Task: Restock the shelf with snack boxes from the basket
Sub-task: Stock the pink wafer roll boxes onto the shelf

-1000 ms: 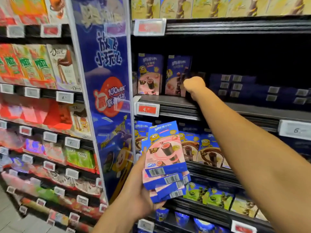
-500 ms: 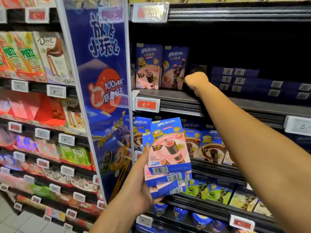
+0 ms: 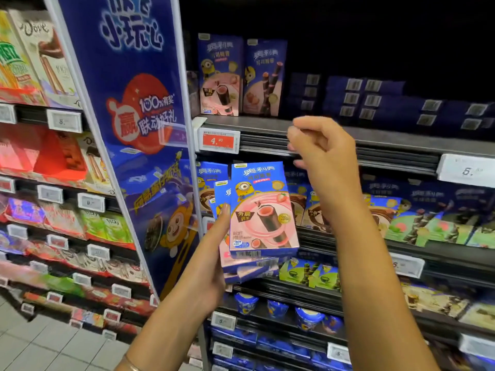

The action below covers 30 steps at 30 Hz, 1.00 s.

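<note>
Head view — left hand (image 3: 211, 269) grips snack boxes (image 3: 263, 210), thumb on their edge; right hand (image 3: 324, 153) above — loosely curled, empty.

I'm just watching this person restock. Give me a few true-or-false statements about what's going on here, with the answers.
1. The left hand grips a stack of snack boxes. True.
2. The right hand holds a box. False: it holds nothing, and is raised in front of the shelf edge.
3. Two upright boxes stand side by side at the left end of that shelf. True.
4. The price tag below them has a green panel. False: its panel is red.
</note>
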Motion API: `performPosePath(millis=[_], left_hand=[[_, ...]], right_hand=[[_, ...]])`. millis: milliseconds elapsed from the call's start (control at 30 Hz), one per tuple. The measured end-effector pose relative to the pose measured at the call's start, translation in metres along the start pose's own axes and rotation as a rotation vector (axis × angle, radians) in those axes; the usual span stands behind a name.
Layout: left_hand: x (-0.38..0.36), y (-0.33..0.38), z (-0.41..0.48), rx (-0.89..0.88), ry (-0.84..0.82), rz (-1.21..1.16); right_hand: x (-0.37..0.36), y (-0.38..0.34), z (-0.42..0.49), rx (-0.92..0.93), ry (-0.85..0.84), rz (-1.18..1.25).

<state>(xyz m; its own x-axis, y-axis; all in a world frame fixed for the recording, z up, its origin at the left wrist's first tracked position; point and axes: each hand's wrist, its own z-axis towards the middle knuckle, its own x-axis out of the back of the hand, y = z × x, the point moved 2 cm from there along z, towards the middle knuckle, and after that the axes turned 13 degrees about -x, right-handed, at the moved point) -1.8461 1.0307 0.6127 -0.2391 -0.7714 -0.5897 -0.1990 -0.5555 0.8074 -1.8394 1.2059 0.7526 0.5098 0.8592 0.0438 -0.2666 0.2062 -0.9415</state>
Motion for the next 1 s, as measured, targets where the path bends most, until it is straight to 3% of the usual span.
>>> performPosePath(millis=[167,333,467,600,833,1000], left_hand=[[-0.003,-0.003,-0.009,-0.156,-0.058,0.036],[-0.006,-0.007,-0.011,-0.365,-0.075,0.115],[-0.009,0.013,-0.009,-0.552,-0.105,0.152],[-0.013,0.033,-0.006,-0.519,-0.134,0.151],[-0.014,0.058,-0.022,-0.555,-0.206,0.116],[-0.031,0.086,-0.013,-0.656,-0.217,0.082]], right_hand=[[0.01,0.05,-0.059,-0.357,-0.207,-0.122],[0.012,0.054,-0.071,-0.329,-0.303,-0.045],[0.018,0.034,-0.06,-0.328,-0.379,0.199],[0.017,0.003,-0.034,-0.245,-0.301,0.307],[0.022,-0.03,0.031,-0.274,-0.208,0.445],[0.003,-0.031,0.097,-0.224,-0.047,0.299]])
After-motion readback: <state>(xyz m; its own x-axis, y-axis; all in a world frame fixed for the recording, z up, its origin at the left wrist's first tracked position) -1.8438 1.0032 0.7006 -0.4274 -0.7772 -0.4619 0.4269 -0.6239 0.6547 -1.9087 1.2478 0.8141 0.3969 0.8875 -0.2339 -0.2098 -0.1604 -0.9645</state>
